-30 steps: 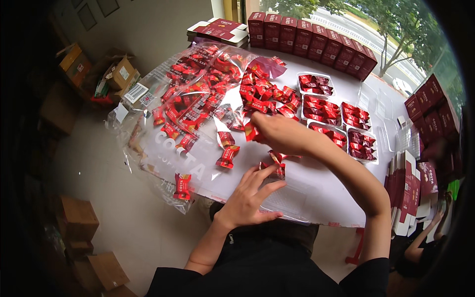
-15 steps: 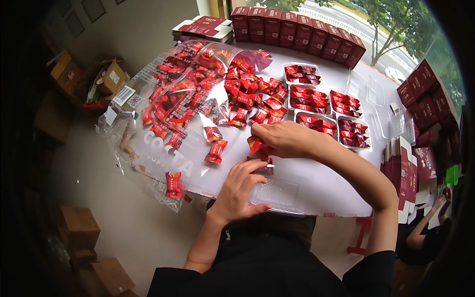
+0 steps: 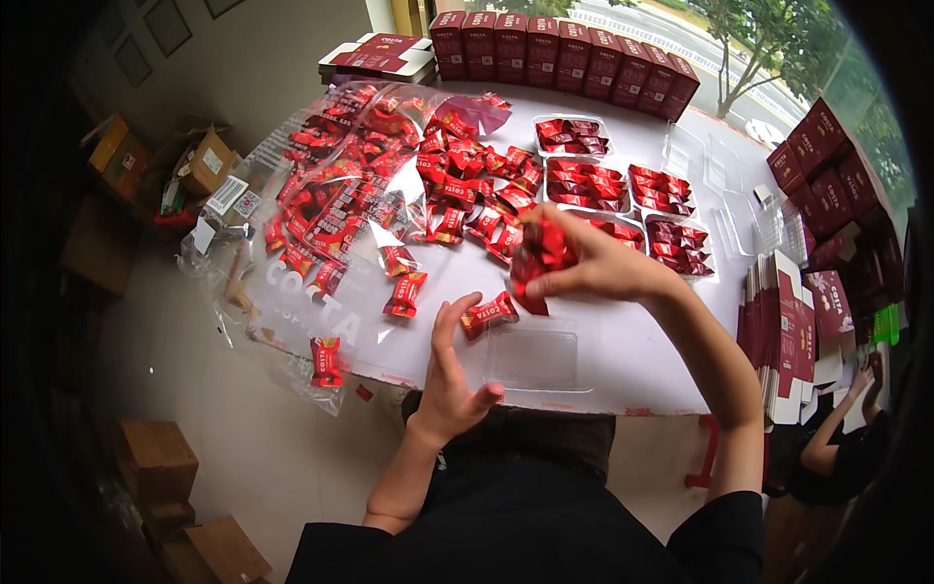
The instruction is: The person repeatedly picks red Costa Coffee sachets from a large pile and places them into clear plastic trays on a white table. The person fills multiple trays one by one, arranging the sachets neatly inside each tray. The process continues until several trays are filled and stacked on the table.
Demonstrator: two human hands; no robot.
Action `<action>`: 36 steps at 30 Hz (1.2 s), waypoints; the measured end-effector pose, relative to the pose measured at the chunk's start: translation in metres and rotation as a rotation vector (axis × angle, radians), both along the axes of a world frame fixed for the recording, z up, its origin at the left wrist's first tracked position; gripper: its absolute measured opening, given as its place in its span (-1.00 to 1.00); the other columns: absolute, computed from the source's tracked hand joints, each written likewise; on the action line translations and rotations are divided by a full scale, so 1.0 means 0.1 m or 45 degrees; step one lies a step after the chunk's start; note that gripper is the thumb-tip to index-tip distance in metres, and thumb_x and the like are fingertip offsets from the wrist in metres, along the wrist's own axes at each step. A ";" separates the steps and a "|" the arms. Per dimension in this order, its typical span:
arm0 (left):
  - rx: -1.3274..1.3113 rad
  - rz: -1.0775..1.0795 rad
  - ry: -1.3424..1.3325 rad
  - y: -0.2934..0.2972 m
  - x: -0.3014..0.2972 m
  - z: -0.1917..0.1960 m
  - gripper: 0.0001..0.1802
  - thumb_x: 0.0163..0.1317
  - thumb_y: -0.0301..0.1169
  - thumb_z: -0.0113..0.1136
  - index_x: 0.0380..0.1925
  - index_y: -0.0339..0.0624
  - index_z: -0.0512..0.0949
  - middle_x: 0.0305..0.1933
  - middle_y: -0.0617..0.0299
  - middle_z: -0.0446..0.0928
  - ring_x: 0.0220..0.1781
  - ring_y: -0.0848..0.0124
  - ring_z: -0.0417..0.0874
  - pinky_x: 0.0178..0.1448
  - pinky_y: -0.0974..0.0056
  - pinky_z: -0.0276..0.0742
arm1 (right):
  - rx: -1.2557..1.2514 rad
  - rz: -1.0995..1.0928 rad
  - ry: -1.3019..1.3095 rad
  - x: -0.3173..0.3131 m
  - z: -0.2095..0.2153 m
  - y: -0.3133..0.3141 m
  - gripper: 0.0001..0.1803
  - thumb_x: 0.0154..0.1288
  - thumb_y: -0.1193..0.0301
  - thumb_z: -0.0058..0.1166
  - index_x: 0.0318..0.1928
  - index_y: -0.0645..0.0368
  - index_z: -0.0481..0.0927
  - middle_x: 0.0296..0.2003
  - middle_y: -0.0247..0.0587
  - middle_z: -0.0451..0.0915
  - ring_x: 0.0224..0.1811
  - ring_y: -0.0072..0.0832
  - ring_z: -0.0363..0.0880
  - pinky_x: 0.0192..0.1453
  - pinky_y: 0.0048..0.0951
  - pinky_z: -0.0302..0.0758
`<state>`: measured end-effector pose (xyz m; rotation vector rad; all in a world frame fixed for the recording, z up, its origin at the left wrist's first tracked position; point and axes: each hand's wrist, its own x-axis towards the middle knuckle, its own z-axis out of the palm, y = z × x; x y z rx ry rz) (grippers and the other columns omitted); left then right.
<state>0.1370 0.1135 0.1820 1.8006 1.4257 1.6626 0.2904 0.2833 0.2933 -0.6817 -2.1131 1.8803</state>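
My right hand (image 3: 608, 265) is closed around a small bunch of red wrapped packets (image 3: 545, 255), held above the table. Fingers and thumb apart, my left hand (image 3: 452, 375) hovers at the table's near edge with nothing in it. Just beyond its fingertips lies a single red packet (image 3: 489, 314). Right of that hand is a shallow clear plastic tray (image 3: 530, 358) with nothing in it. Ahead, a pile of loose red packets (image 3: 452, 190) spills from a large clear plastic bag (image 3: 292, 263). Several filled trays (image 3: 587, 185) stand behind my right hand.
A row of dark red boxes (image 3: 555, 54) lines the far edge by the window. Flattened cartons (image 3: 778, 331) and stacked boxes (image 3: 827, 185) stand at the right, near another person (image 3: 837, 448). Clear empty trays (image 3: 725, 185) lie farther back. Cardboard boxes (image 3: 161, 462) are on the floor left.
My right hand has risen slightly right and now shows a bunch of packets in its grip. My left fingers have spread and drawn back from the single packet and tray.
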 end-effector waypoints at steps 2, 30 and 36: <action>0.027 -0.023 -0.292 -0.02 0.08 0.03 0.07 0.20 0.32 0.03 0.39 -0.28 -0.06 0.38 -0.21 0.18 0.40 0.00 0.26 0.48 -0.09 0.01 | 0.045 0.261 -0.113 0.00 -0.07 -0.11 -0.36 0.17 0.34 0.35 0.12 0.24 0.25 -0.21 -0.17 0.55 -0.09 -0.50 0.52 0.00 -0.39 0.45; -0.227 0.154 0.543 0.07 0.21 0.45 -0.82 0.22 -0.45 0.16 -0.20 -0.26 0.47 -0.13 0.05 0.45 0.02 0.02 0.41 0.12 0.05 0.36 | 0.996 -0.489 -0.128 0.41 -0.36 -1.17 -0.52 0.07 0.57 0.11 0.06 0.26 0.36 -0.07 -0.02 0.47 -0.23 -0.09 0.59 -0.18 -0.15 0.54; -0.304 0.160 0.641 0.13 0.19 0.59 -0.83 0.13 -0.37 0.31 -0.30 -0.18 0.61 -0.19 0.15 0.47 -0.12 0.18 0.50 -0.08 0.14 0.45 | 1.251 -0.568 -0.097 0.44 -0.49 -1.14 -0.72 0.06 0.65 0.17 -0.18 0.22 0.49 -0.29 -0.20 0.58 -0.29 -0.23 0.60 -0.29 -0.30 0.53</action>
